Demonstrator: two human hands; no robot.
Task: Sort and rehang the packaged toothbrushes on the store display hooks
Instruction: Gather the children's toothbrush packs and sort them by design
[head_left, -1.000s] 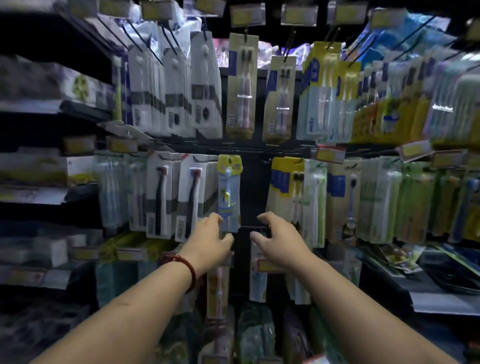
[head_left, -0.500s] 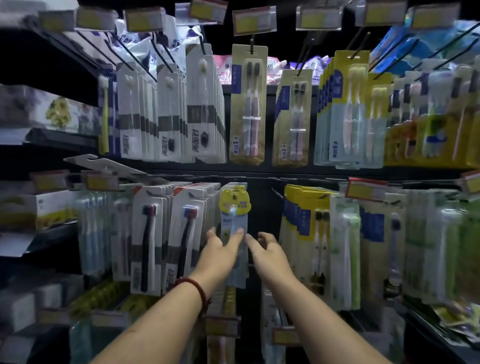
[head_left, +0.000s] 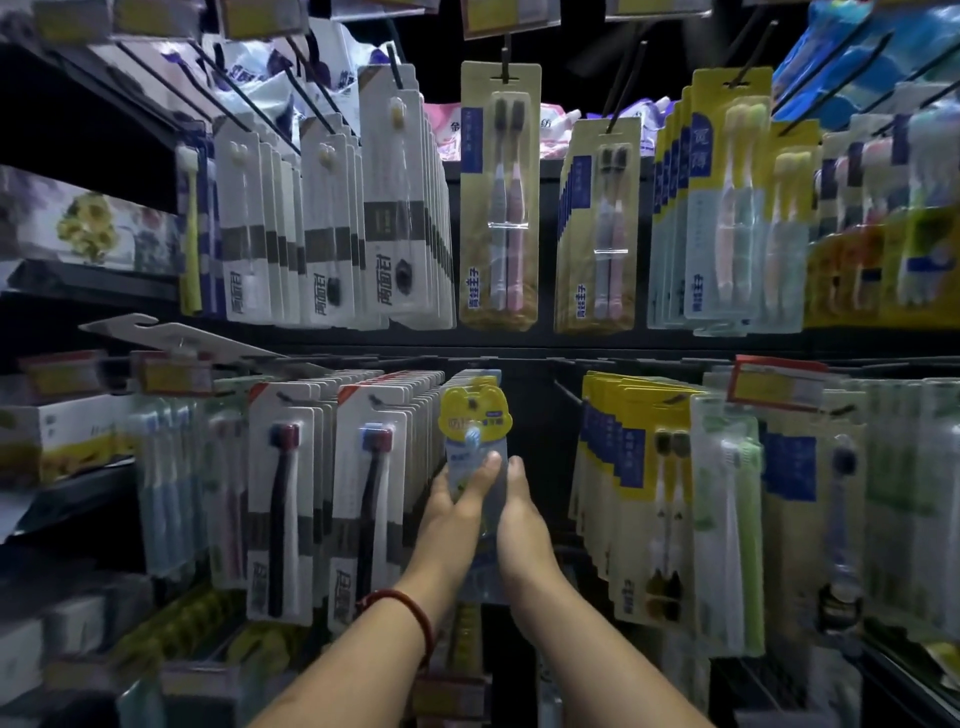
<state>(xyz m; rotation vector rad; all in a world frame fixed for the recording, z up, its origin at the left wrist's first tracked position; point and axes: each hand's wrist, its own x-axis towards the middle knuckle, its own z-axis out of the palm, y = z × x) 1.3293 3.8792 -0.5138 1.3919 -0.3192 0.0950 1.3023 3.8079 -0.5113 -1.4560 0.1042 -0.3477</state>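
The left hand (head_left: 452, 506) grips the yellow-topped toothbrush pack (head_left: 471, 415) at its lower half. The thumb lies across the clear front, and the other fingers go behind the pack, where they are hidden. A red bracelet (head_left: 413, 613) sits on this wrist. The right hand (head_left: 524, 517) is just beside it, and its fingertips touch the right edge of the same pack. Only its back faces the camera, so I cannot tell if it pinches the pack or only rests against it. The pack stands upright in the lower row of the display, in front of a short row of similar packs. Its hanging hole and the hook there are not visible, so it is not clear if it hangs or is only held. The two hands cover its bottom part. Just to the left hang white packs (head_left: 371, 499) with dark brushes. To the right, across a dark gap with a bare hook (head_left: 566, 395), hang yellow and blue packs (head_left: 636, 467). In the upper row, two beige twin packs (head_left: 498, 208) hang above the hands. A loose white card (head_left: 171, 332) lies across the hooks at the left. The boxes (head_left: 62, 441) on the far left shelves are blurred, and the packs at the right edge smear into colour and are cut off by the frame.
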